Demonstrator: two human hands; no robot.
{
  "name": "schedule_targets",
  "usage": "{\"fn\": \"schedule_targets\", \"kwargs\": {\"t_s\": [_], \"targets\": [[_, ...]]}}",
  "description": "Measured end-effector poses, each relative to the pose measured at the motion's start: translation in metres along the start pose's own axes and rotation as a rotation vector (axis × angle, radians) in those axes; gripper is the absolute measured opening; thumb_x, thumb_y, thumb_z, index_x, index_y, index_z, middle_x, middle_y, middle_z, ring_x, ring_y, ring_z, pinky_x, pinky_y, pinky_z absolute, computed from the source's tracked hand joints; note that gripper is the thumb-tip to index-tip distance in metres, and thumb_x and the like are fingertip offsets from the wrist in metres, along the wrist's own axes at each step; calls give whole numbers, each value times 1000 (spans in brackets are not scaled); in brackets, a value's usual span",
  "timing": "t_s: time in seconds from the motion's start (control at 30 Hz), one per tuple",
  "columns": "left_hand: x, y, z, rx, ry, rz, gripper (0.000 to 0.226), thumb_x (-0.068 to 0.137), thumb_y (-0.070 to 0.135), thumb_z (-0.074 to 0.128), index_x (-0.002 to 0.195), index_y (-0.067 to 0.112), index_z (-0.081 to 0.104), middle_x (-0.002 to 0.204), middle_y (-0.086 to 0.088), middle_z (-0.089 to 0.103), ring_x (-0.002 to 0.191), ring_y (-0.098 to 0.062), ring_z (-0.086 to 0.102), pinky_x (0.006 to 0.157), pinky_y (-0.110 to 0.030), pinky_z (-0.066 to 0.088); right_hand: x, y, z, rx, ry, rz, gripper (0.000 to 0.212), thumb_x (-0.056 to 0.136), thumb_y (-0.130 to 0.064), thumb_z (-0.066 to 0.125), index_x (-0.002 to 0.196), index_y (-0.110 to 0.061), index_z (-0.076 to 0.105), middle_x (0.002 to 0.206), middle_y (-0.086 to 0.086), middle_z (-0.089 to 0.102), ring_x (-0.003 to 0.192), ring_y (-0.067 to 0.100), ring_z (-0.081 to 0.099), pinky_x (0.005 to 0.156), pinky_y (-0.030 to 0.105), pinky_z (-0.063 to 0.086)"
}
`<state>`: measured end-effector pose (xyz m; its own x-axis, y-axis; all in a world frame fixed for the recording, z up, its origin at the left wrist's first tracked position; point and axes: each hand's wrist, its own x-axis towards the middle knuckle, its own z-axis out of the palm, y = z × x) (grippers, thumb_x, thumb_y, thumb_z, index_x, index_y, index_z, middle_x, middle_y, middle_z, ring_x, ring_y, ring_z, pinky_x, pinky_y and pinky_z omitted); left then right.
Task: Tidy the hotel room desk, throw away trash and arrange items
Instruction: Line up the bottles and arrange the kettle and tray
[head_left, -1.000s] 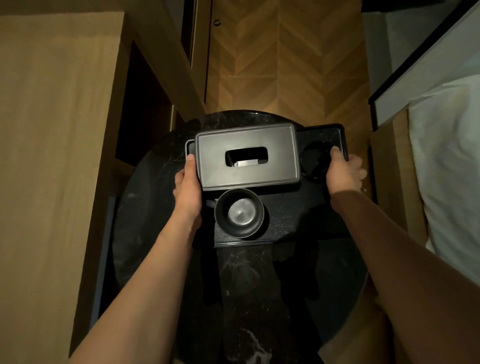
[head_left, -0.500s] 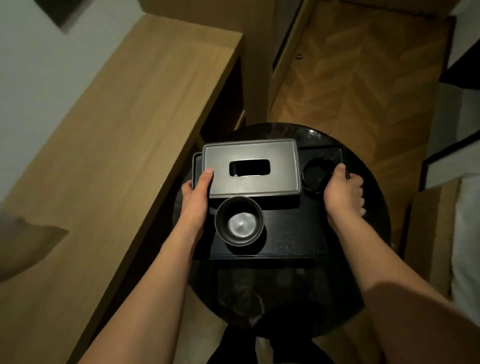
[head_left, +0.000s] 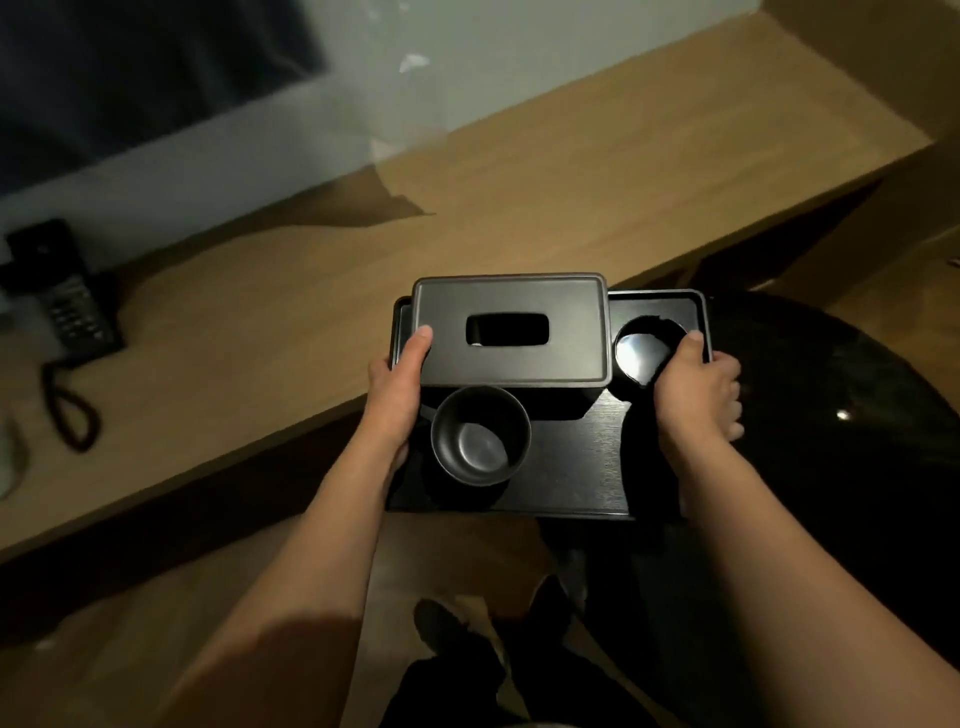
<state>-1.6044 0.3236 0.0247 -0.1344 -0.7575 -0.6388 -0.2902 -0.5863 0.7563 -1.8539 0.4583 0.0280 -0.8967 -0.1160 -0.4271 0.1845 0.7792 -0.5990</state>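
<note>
A black tray (head_left: 582, 457) is held level in both hands, partly over the near edge of a wooden desk (head_left: 519, 208) and partly over a round black table (head_left: 857, 441); whether it touches either cannot be told from this angle. On the tray, at its far side, sits a dark tissue box (head_left: 511, 332) with an oblong slot in its lid; just in front of the box, toward the left, stands a dark cup (head_left: 479, 441), upright and open-mouthed; to the right of the box lies a round glossy coaster (head_left: 641, 353), or perhaps a shallow dish, since the glare hides its form.

The left hand (head_left: 397, 384) grips the tray's left edge, thumb laid along the box's near left corner, the other fingers curled under the tray and out of sight; the right hand (head_left: 696, 384) grips the right edge, thumb on top beside the coaster, fingers curled round the rim and below it.

On the desk, well to the left, a black phone (head_left: 67, 306) lies with its coiled cord (head_left: 67, 410) trailing toward the near edge; behind the desk a pale wall (head_left: 467, 67) rises; below the tray the wood floor (head_left: 156, 623) shows, and the person's dark shoes (head_left: 452, 634) stand between the forearms.
</note>
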Motion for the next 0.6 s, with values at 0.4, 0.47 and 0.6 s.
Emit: {"fn": "schedule_targets", "kwargs": {"t_s": [0.4, 0.47, 0.6], "targets": [[-80, -83, -266, -416, 434, 4, 114, 55, 87, 70, 146, 23, 42, 127, -3, 67, 109, -21, 68, 92, -41, 55, -227, -63, 163, -198, -292, -391, 64, 99, -60, 28, 142, -14, 42, 145, 15, 48, 133, 38, 41, 109, 51, 24], [-101, -100, -307, -473, 502, 7, 107, 61, 83, 69, 143, 19, 45, 122, -3, 69, 104, -20, 70, 84, -37, 56, -272, -63, 185, -215, -334, -460, 63, 99, -60, 29, 139, -14, 45, 141, 15, 51, 131, 38, 42, 109, 52, 25], [-143, -139, -382, -605, 658, -18, 84, 85, 64, 67, 145, 15, 34, 122, -9, 63, 105, -26, 67, 82, -39, 56, -367, -58, 223, -243, -432, -592, 58, 99, -58, 32, 132, -13, 49, 131, 14, 57, 123, 38, 49, 107, 51, 27]]}}
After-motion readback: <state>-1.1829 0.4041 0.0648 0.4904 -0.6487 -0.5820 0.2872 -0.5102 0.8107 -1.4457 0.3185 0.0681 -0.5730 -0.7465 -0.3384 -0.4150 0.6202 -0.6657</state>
